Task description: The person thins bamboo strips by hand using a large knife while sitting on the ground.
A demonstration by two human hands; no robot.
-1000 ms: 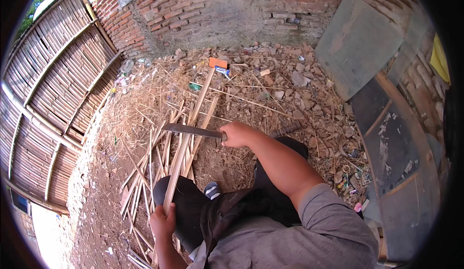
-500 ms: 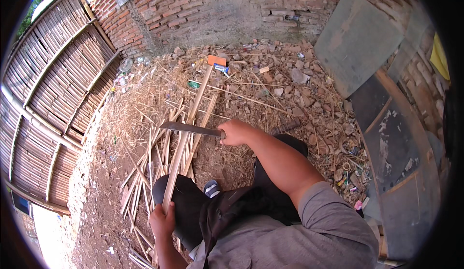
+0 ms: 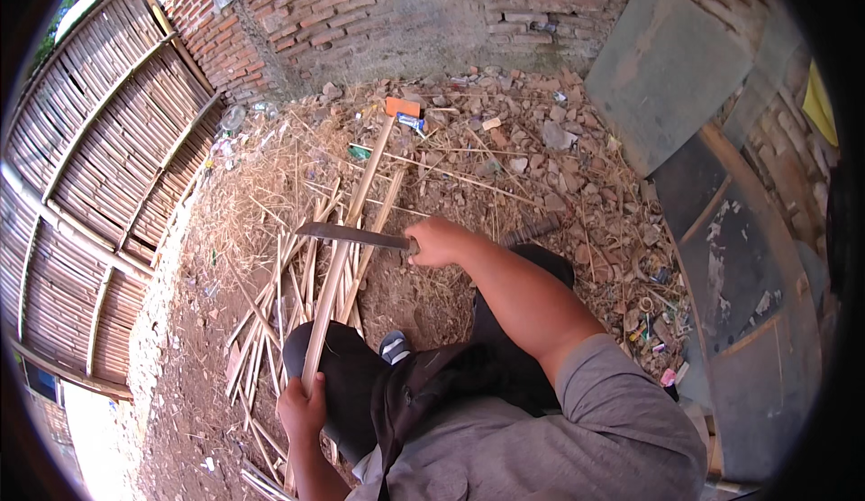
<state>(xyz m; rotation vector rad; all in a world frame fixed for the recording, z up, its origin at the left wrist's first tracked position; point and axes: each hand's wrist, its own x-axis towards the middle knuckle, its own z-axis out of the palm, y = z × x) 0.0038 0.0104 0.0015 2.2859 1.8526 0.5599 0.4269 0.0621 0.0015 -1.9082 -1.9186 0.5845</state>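
Note:
My right hand (image 3: 436,241) is closed around the handle of a machete (image 3: 353,235). Its dark, slightly curved blade points left and lies across a long split bamboo strip (image 3: 341,262). The near end of that strip is gripped in my left hand (image 3: 302,406), beside my left knee (image 3: 335,366). From there the strip slants away over the ground, its far end close to an orange block (image 3: 403,106). Most of the machete handle is hidden inside my fist. Below and left of the strip lies a loose pile of thin bamboo strips (image 3: 257,357).
A bamboo slat fence (image 3: 108,150) stands at the left, and a worn brick wall (image 3: 387,23) closes off the far side. Grey panels (image 3: 671,73) and a dark wooden board (image 3: 748,258) lean at the right. Rubble (image 3: 577,168) and dry straw cover the ground.
My right hand and the machete have shifted very slightly left and away from me along the bamboo strip. My left hand keeps its grip in nearly the same place.

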